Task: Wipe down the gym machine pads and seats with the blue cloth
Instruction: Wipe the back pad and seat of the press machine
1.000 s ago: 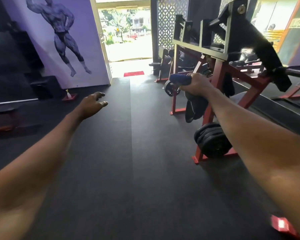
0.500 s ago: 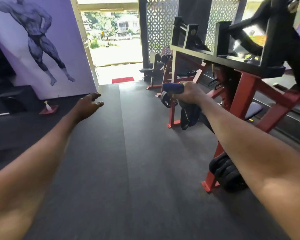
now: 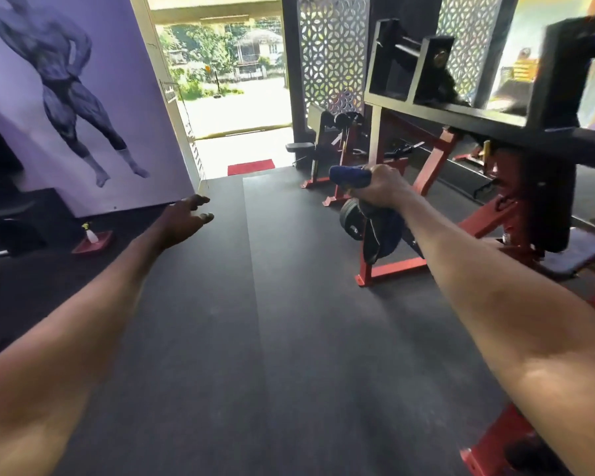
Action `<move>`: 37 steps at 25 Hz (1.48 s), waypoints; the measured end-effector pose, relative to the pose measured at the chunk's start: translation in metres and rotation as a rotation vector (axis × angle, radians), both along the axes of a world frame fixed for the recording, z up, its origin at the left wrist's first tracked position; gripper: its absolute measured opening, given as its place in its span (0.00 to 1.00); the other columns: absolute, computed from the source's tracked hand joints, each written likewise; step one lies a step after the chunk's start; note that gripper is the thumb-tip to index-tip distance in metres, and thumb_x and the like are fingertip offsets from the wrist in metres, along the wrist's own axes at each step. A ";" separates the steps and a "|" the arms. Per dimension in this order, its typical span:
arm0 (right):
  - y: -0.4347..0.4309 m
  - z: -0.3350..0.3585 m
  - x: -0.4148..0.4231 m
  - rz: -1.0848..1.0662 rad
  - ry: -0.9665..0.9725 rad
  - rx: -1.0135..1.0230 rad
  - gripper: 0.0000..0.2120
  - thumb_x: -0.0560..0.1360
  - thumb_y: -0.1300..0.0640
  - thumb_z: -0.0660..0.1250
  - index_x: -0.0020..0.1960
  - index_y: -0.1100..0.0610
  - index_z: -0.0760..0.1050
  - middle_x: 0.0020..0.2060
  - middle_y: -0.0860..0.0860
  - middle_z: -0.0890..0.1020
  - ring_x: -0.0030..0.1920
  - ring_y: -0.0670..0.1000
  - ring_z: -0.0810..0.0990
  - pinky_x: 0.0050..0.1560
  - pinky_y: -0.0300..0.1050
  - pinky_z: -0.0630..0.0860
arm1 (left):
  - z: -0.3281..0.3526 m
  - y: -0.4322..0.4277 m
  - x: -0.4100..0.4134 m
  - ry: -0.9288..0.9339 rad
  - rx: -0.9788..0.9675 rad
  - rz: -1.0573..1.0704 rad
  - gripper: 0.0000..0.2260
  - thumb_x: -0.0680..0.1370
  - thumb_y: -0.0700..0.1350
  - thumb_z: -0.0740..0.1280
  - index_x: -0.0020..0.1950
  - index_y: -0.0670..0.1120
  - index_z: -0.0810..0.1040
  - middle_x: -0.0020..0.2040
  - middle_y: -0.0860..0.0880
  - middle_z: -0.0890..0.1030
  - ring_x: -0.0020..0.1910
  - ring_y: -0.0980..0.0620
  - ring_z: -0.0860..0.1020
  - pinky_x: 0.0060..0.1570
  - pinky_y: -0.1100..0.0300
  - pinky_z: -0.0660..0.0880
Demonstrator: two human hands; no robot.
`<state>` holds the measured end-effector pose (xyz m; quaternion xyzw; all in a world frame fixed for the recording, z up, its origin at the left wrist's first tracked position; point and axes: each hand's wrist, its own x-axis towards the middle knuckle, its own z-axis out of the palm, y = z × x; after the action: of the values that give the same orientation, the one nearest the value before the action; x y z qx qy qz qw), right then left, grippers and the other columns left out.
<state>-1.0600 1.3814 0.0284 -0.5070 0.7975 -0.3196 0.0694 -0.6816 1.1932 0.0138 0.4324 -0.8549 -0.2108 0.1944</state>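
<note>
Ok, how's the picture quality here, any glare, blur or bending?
Head view: daylight blows out the open doorway; at upper right the black machine frame smears with motion blur; the wide lens tilts the wall poster; the right hand gripping the blue cloth is fairly sharp.

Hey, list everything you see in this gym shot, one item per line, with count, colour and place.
blue cloth: one, blue, gripped in the right hand
gym machine: one, red and black, right side
weight plate: one, black, low on that machine
seat pad: one, dark, far right
second machine: one, red and black, by the doorway
doormat: one, red, at the doorway
mural: one, purple, on the left
small bottle: one, white, low at left
floor mat: one, dark grey, underfoot
left hand: one, fingers relaxed, held out over the floor mat
right hand: one, gripping the blue cloth
</note>
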 end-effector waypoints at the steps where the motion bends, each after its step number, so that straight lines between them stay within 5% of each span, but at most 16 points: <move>1: -0.030 0.001 -0.011 -0.006 0.011 -0.003 0.26 0.72 0.46 0.73 0.67 0.54 0.76 0.56 0.55 0.82 0.56 0.56 0.81 0.59 0.50 0.78 | 0.003 -0.028 -0.012 0.008 -0.006 0.006 0.21 0.82 0.48 0.67 0.74 0.47 0.72 0.72 0.46 0.75 0.71 0.44 0.73 0.67 0.52 0.68; 6: -0.182 -0.006 -0.063 0.017 0.065 0.050 0.26 0.72 0.45 0.73 0.66 0.54 0.76 0.55 0.53 0.80 0.55 0.56 0.80 0.59 0.53 0.79 | -0.002 -0.179 -0.062 0.006 -0.006 0.036 0.21 0.82 0.47 0.67 0.75 0.46 0.70 0.73 0.43 0.74 0.71 0.42 0.72 0.66 0.54 0.66; 14: -0.428 -0.015 -0.146 -0.044 0.019 0.075 0.22 0.73 0.55 0.73 0.66 0.56 0.76 0.47 0.49 0.80 0.43 0.47 0.79 0.33 0.33 0.69 | -0.019 -0.457 -0.152 -0.011 -0.003 -0.044 0.22 0.82 0.51 0.67 0.75 0.48 0.70 0.73 0.43 0.73 0.71 0.43 0.73 0.68 0.49 0.68; 22: -0.638 -0.016 -0.238 -0.136 0.029 0.100 0.21 0.73 0.50 0.73 0.64 0.54 0.78 0.56 0.55 0.82 0.57 0.57 0.80 0.50 0.41 0.69 | -0.016 -0.680 -0.286 0.007 -0.016 -0.099 0.22 0.82 0.50 0.68 0.75 0.50 0.71 0.72 0.48 0.74 0.71 0.48 0.71 0.61 0.59 0.63; 37: -1.003 -0.057 -0.475 -0.298 -0.055 0.137 0.26 0.72 0.46 0.75 0.67 0.53 0.77 0.61 0.55 0.82 0.62 0.57 0.80 0.58 0.42 0.73 | -0.039 -1.089 -0.538 -0.034 -0.015 -0.167 0.22 0.81 0.50 0.69 0.75 0.50 0.71 0.71 0.48 0.75 0.69 0.48 0.74 0.70 0.50 0.68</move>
<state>-1.5347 0.3783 -0.0291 -0.3683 0.8816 -0.2848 0.0774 -1.2196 0.1040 -0.0257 0.3618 -0.8926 -0.2126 0.1650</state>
